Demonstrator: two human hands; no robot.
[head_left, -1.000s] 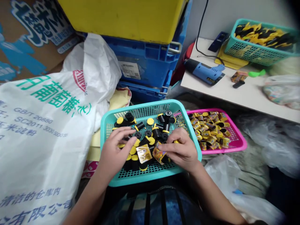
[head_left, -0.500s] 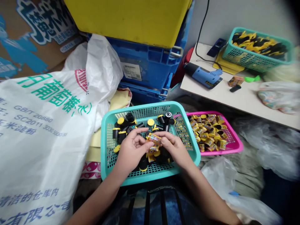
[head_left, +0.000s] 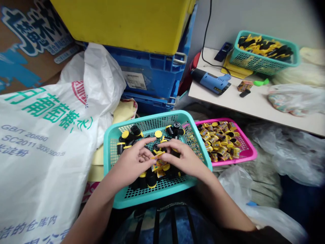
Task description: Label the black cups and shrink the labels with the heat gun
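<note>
A small yellow-and-orange printed label sleeve [head_left: 157, 162] is pinched at its left side by the thumb and fingers of my left hand [head_left: 137, 159]. Close by on the right, my right hand [head_left: 180, 156] has its thumb by the sleeve's edge. Its fingers are curved and apart from the thumb, over black pieces with yellow caps; whether they touch one I cannot tell. Both hands are above a turquoise basket [head_left: 107, 169] of small black canisters [head_left: 151, 179] with yellow lids, lying every way. Another printed sleeve [head_left: 160, 173] lies below the hands.
A pink basket [head_left: 250, 154] of wrapped yellow canisters stands at the right. The white table [head_left: 286, 118] bears a blue heat gun [head_left: 210, 81] and a second turquoise basket [head_left: 264, 67]. Stacked blue crates [head_left: 157, 74] stand ahead; a white sack [head_left: 50, 145] lies left.
My right hand's fingers have moved off the sleeve and spread from the thumb. The sleeve is lower, still in my left hand. The whole view has shifted slightly.
</note>
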